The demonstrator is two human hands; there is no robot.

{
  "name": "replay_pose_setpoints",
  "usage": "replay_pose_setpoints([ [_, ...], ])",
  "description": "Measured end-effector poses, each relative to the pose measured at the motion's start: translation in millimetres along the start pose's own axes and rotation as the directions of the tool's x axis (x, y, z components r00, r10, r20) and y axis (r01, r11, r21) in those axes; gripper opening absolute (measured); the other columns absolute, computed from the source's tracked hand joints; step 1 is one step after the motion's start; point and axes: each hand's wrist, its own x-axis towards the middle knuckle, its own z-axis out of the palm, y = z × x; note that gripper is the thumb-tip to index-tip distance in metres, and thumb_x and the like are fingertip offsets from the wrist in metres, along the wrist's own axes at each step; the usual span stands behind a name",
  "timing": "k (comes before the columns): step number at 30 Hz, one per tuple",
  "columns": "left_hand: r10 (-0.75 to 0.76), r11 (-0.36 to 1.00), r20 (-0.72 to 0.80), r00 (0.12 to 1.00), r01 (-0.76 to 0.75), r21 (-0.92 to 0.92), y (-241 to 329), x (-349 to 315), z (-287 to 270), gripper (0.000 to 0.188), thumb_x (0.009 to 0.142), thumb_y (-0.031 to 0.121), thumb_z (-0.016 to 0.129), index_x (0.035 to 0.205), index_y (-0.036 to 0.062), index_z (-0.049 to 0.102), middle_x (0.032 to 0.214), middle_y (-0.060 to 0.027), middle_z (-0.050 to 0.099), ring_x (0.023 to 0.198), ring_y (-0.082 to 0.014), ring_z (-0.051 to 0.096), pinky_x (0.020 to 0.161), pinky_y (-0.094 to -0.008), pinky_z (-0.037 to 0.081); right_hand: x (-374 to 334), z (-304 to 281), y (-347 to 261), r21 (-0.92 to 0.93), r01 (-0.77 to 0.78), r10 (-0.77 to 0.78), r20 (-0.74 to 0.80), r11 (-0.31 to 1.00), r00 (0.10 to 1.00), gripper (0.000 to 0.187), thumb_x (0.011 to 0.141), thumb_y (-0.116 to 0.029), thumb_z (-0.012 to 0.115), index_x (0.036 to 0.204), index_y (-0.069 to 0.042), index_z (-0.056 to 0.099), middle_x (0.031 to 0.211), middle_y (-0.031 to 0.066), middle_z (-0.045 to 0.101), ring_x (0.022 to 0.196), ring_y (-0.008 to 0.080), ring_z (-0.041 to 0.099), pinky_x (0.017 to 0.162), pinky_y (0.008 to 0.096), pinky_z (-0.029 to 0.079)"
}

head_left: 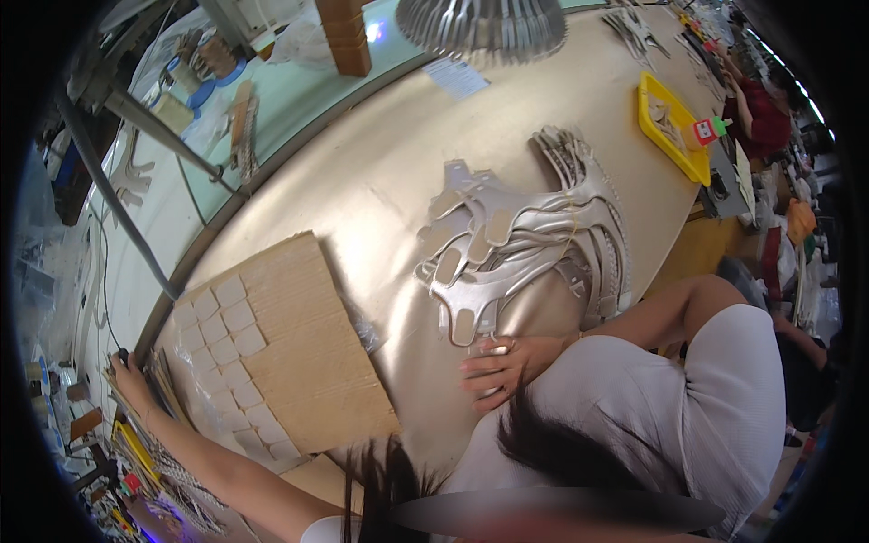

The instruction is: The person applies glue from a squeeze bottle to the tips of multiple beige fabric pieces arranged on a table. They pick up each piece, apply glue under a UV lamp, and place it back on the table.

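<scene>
My left hand (134,384) is stretched out to the far left, its fingers closed on a small black object (123,354) at the end of a thin dark cord. What kind of object it is, I cannot make out. My right hand (509,366) lies with spread fingers on the table near my body, nearest the lower end of the pile of silver strapped pieces (466,297). These shiny cut parts have oval windows and curved straps, and overlap one another. Left of them rests a brown cardboard sheet (312,348) bearing rows of small pale squares (238,317).
A yellow tray (648,113) with beige pieces sits far right, beside a green-capped bottle (701,133). A ribbed metal lamp shade (482,27) hangs over the far side. Grey metal rods (118,204) rise at left, near thread spools (186,77). Another person (765,113) sits far right.
</scene>
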Motion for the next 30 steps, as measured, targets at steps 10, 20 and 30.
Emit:
replay_pose_setpoints([
  [10, 0.103, 0.993, 0.014, 0.995, -0.103, 0.065, 4, 0, 4, 0.036, 0.079, -0.002, 0.062, 0.115, -0.0003, 0.058, 0.102, -0.0217, 0.063, 0.098, -0.0358, 0.059, 0.083, -0.0411, 0.045, -7, 15, 1, 0.109, 0.028, -0.017, -0.093, 0.994, 0.995, 0.032, 0.086, -0.04, 0.05, 0.114, -0.024, 0.054, 0.139, 0.0093, 0.043, 0.132, 0.0292, 0.037, 0.109, 0.0497, 0.019],
  [20, 0.01, 0.998, 0.15, 0.989, -0.019, 0.059, 21, 2, -6, 0.035, 0.08, 0.006, 0.066, 0.114, 0.0001, 0.06, 0.106, -0.0206, 0.063, 0.099, -0.0345, 0.059, 0.084, -0.0396, 0.046, -6, 8, 4, 0.159, 0.023, -0.018, -0.033, 0.987, 0.999, 0.037, 0.085, -0.04, 0.05, 0.118, -0.024, 0.051, 0.135, 0.008, 0.045, 0.131, 0.029, 0.037, 0.105, 0.0485, 0.026],
  [30, 0.059, 0.992, -0.005, 0.998, -0.058, 0.115, 33, 0, -40, 0.051, 0.083, 0.003, 0.06, 0.132, 0.007, 0.048, 0.123, -0.0194, 0.053, 0.11, -0.0355, 0.053, 0.093, -0.041, 0.043, -4, 6, 2, 0.149, 0.017, -0.005, -0.087, 0.989, 0.996, 0.032, 0.086, -0.041, 0.055, 0.112, -0.023, 0.055, 0.135, 0.0081, 0.045, 0.13, 0.0291, 0.038, 0.104, 0.0494, 0.028],
])
